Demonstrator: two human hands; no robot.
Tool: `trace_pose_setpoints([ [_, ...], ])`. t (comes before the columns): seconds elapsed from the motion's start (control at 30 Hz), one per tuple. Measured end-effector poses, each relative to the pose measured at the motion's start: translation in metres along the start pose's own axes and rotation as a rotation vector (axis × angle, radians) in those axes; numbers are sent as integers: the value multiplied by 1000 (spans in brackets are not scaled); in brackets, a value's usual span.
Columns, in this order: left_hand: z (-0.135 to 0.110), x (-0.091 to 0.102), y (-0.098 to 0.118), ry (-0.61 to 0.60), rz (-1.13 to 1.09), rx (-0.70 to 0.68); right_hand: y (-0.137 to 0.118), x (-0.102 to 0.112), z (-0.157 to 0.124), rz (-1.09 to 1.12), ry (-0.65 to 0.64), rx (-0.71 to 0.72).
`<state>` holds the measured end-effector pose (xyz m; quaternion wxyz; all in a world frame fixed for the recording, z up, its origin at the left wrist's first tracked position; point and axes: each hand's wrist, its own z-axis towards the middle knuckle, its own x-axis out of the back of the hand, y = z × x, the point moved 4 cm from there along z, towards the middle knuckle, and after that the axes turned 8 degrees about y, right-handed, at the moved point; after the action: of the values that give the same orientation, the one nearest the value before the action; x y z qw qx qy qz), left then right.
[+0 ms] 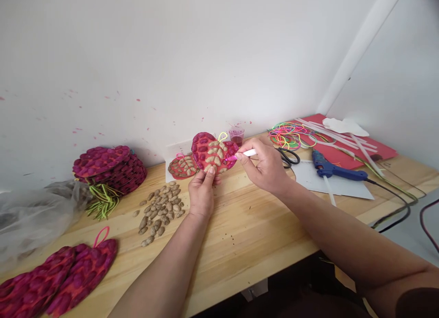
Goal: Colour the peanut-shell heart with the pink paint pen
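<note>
Potentially, magenta colour, if wet, could smear under the thumb of the left hand [201,192], which pinches the heart-shaped peanut ornament [214,154] by its lower edge above the wooden tabletop [247,245]. The right hand [265,166], forearm slanting inward, holds a pink-tipped white applicator [249,152] at the right lobe.

1. Table [254,249]: pale wood, streaked grain, dark specks [228,239] near its middle;
2. left: a purple stack [109,169] at the back; plastic bag [34,217] beside it; two overlapping hearts [87,272] nearer;
3. centre: loose peanuts [163,208], thickly scattered; a cup [236,137] at the back;
4. right: scissors [290,158]; white paper [308,178]; red paper [373,151] in the corner.
</note>
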<state>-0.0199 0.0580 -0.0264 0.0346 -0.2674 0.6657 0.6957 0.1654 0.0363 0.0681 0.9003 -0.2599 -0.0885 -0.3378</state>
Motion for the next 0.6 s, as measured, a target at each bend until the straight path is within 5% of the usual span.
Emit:
trace_pose_setpoints([
  [0.6,-2,-2,-1,13,-102,93,-5,3,1,1,10,-9],
])
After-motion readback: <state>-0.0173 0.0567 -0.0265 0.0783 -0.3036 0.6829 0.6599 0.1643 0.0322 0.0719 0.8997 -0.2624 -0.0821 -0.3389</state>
